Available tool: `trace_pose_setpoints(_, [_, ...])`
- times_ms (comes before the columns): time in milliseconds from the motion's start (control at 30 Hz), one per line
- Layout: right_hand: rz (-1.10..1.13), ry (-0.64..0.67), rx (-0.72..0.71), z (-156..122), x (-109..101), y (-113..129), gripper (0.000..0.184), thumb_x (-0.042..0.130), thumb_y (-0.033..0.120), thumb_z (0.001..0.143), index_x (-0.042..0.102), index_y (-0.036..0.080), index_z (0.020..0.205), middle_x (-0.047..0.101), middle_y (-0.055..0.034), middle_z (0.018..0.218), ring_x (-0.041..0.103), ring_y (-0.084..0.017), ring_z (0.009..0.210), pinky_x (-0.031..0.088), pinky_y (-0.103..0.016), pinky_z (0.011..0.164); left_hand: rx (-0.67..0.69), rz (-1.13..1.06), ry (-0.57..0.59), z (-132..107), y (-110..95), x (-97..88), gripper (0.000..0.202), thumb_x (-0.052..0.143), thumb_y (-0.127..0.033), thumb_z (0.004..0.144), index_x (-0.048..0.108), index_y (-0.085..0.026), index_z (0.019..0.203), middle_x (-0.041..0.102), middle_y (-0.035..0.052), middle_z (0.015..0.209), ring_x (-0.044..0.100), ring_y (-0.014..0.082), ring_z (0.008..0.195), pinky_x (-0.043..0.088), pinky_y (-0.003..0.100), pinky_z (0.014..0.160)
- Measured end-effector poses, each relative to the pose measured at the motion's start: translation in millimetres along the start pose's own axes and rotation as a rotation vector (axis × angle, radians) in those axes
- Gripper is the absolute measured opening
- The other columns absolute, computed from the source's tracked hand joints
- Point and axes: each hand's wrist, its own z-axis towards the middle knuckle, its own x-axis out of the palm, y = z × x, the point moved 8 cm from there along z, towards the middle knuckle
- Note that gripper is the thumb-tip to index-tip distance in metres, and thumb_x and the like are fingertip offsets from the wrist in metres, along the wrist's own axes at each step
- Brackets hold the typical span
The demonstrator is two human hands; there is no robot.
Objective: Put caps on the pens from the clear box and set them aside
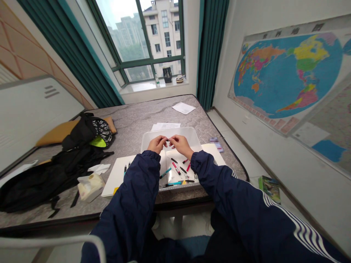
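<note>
My left hand point(157, 143) and my right hand point(180, 144) are raised together above a clear plastic bin point(170, 134), fingertips meeting in a pinch on a small thin item point(168, 139) that is too small to name. Both arms wear dark blue sleeves with white stripes. Below the hands, several pens point(177, 169) in red, teal and black lie loose in the bin. Two more dark pens point(126, 167) rest on a white sheet point(117, 175) to the left.
A black bag and clothing point(55, 171) cover the left of the mattress point(137, 117), with a tissue pack point(90, 186) beside them. Papers point(183, 107) lie farther back. A book point(270, 188) lies on the floor at right, under a wall map point(287, 73).
</note>
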Motion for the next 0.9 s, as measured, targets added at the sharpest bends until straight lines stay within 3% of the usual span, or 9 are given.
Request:
trace_pose_setpoints(200, [0.15,0.039,0.016,0.5,3.8,1.0,0.027,0.07,0.036,0.072,0.064,0.014,0.087,0.067,-0.0053,0.077,0.066,-0.015,0.073,0.056,-0.027,0.061,-0.034,0.021,-0.055,-0.2,2.0,-6.2,0.036,0.048,-0.05,0.085,0.062,-0.017,0.086,0.064,0.0007,0.058,0.044,0.0092,0.041,0.036,0.023,0.047])
trace_pose_setpoints(667, [-0.233,0.068,-0.117,-8.2,4.2,17.6,0.025,0.046,0.039,0.09,0.054,0.02,0.078,0.059,0.002,0.065,0.054,-0.01,0.059,0.045,-0.021,0.057,-0.043,-0.002,0.024,1.5,3.9,0.9,0.037,0.048,-0.051,0.084,0.06,-0.016,0.084,0.063,0.0011,0.056,0.043,0.0095,0.042,0.034,0.022,0.045])
trace_pose_setpoints(767, [-0.217,0.092,-0.08,-6.6,6.9,13.6,0.031,0.042,0.042,0.091,0.05,0.02,0.071,0.054,0.0029,0.057,0.05,-0.009,0.051,0.041,-0.02,0.053,-0.023,0.018,0.026,1.4,2.2,1.2,0.036,0.049,-0.05,0.084,0.061,-0.016,0.085,0.063,0.0013,0.057,0.042,0.0096,0.042,0.034,0.023,0.046])
trace_pose_setpoints(900, [-0.03,0.113,0.057,-3.5,12.1,0.2,0.039,0.042,0.05,0.09,0.044,0.02,0.066,0.044,0.0045,0.047,0.044,-0.009,0.042,0.036,-0.02,0.043,0.001,0.019,0.037,1.0,-1.1,2.3,0.035,0.049,-0.049,0.084,0.062,-0.017,0.086,0.065,0.0019,0.059,0.043,0.0099,0.043,0.034,0.023,0.046])
